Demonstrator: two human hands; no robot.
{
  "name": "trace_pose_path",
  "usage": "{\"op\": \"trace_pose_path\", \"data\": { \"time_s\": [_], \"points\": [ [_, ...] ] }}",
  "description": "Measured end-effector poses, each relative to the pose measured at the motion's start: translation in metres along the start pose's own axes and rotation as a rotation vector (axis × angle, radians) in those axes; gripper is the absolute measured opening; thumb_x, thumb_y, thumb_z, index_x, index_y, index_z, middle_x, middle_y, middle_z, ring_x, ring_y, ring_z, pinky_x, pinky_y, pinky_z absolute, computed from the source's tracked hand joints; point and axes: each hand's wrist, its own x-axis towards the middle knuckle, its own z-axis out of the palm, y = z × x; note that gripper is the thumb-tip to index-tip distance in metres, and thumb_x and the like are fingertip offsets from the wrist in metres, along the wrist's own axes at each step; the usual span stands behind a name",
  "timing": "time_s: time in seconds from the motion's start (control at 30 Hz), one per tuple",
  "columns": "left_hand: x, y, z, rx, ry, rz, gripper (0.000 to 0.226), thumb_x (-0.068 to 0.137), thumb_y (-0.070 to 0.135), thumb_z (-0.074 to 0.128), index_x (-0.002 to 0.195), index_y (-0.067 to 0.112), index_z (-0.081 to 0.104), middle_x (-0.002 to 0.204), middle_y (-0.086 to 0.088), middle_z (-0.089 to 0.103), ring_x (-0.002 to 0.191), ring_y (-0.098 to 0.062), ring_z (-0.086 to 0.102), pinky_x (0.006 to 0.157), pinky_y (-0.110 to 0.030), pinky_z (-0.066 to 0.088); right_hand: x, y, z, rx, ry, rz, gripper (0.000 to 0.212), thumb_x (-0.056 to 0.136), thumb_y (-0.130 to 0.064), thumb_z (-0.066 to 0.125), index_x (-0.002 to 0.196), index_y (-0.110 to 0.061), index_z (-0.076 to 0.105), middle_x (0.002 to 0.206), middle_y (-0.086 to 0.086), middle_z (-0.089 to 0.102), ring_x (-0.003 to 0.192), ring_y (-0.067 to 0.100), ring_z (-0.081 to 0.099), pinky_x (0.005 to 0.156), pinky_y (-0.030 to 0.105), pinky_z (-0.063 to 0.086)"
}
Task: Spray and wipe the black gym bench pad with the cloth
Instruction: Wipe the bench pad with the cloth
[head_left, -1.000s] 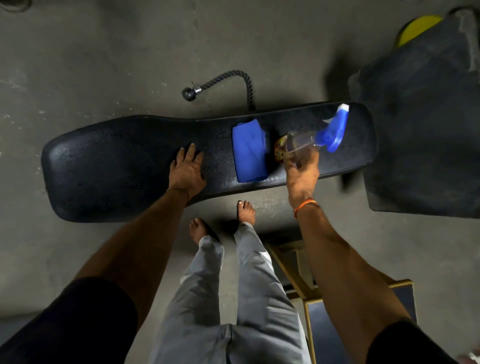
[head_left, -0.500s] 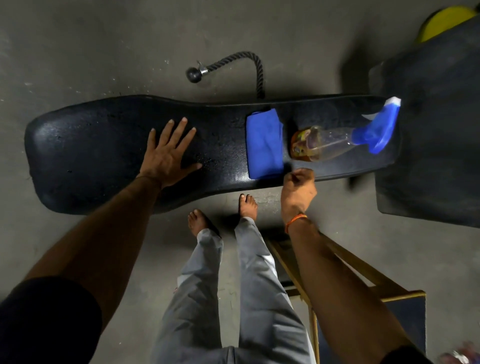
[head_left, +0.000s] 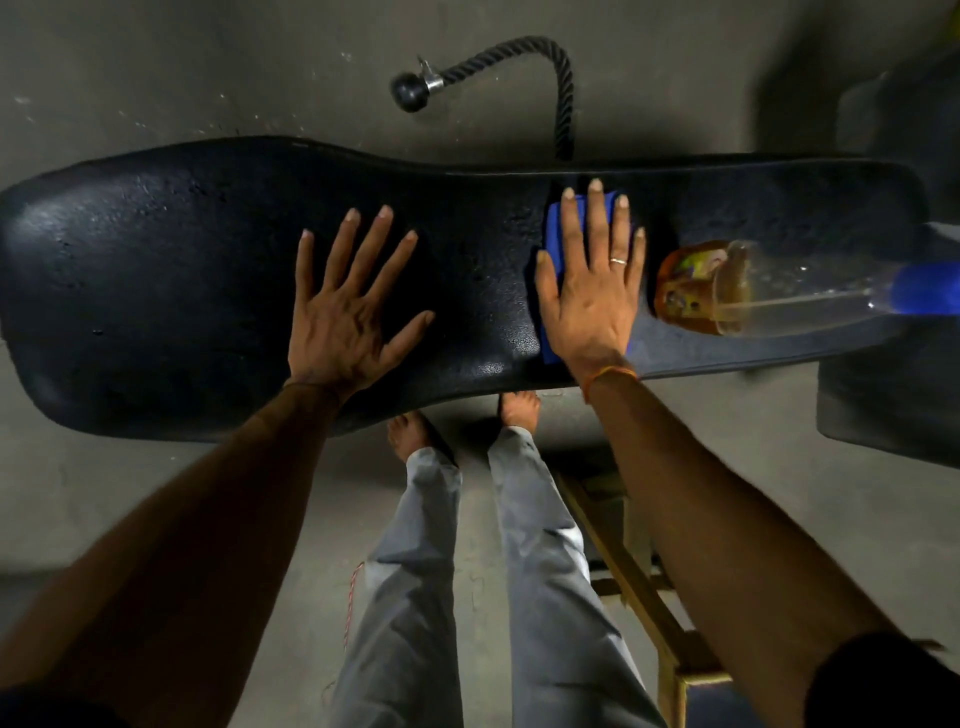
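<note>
The long black bench pad (head_left: 156, 270) lies across the floor in front of me, its surface speckled with wet drops. My left hand (head_left: 345, 317) rests flat on its middle, fingers spread, holding nothing. My right hand (head_left: 592, 296) lies flat on the folded blue cloth (head_left: 551, 228), fingers apart, covering most of it. Just right of that hand, the clear spray bottle (head_left: 753, 291) with amber liquid lies on its side on the pad, its blue head (head_left: 930, 288) at the frame's right edge.
A black rope handle (head_left: 563, 88) with a ball end (head_left: 410, 93) lies on the concrete floor behind the pad. A dark padded block (head_left: 893, 405) sits at the right. A wooden frame (head_left: 639, 587) stands by my right leg. My bare feet (head_left: 415, 431) touch the pad's near edge.
My right hand let go of the spray bottle, which now lies on the pad, and moved left onto the blue cloth. My left hand slid a little along the pad and spread flat.
</note>
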Motion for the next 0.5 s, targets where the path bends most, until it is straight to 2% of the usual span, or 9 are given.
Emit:
{"op": "trace_pose_path", "data": {
  "time_s": [0.2, 0.3, 0.43, 0.5],
  "points": [
    [0.002, 0.002, -0.003, -0.012, -0.015, -0.02, 0.079, 0.097, 0.069, 0.029, 0.162, 0.032, 0.002, 0.171, 0.002, -0.005, 0.158, -0.024, -0.005, 0.123, -0.062, 0.008, -0.063, -0.021, 0.001, -0.058, -0.098, -0.119, 0.065, 0.111, -0.045, 0.027, 0.167, -0.019, 0.009, 0.175, 0.011, 0.006, 0.162, 0.031, 0.003, 0.132, 0.052, 0.005],
    [0.001, 0.003, 0.0, -0.018, 0.003, -0.022, 0.078, 0.097, 0.068, 0.03, 0.162, 0.032, 0.004, 0.171, 0.003, -0.004, 0.158, -0.024, -0.004, 0.123, -0.061, 0.008, -0.021, -0.02, -0.005, -0.045, -0.071, -0.158, 0.062, 0.111, -0.045, 0.024, 0.167, -0.023, 0.011, 0.176, 0.007, 0.008, 0.163, 0.029, 0.004, 0.131, 0.054, 0.008],
    [0.001, 0.002, 0.004, -0.004, 0.027, -0.022, 0.077, 0.098, 0.066, 0.029, 0.162, 0.032, 0.003, 0.171, 0.003, -0.005, 0.158, -0.023, -0.004, 0.124, -0.06, 0.007, 0.058, -0.033, -0.009, 0.009, 0.023, -0.013, 0.062, 0.11, -0.045, 0.019, 0.167, -0.022, 0.016, 0.175, 0.008, 0.014, 0.162, 0.03, 0.009, 0.131, 0.054, 0.008],
    [0.001, 0.001, 0.003, -0.002, 0.032, -0.023, 0.077, 0.098, 0.066, 0.028, 0.162, 0.032, 0.003, 0.171, 0.003, -0.005, 0.158, -0.023, -0.004, 0.124, -0.06, 0.007, 0.052, -0.036, -0.01, 0.023, 0.037, -0.002, 0.062, 0.109, -0.044, 0.02, 0.167, -0.02, 0.016, 0.175, 0.008, 0.014, 0.162, 0.03, 0.009, 0.131, 0.053, 0.009]
  ]
}}
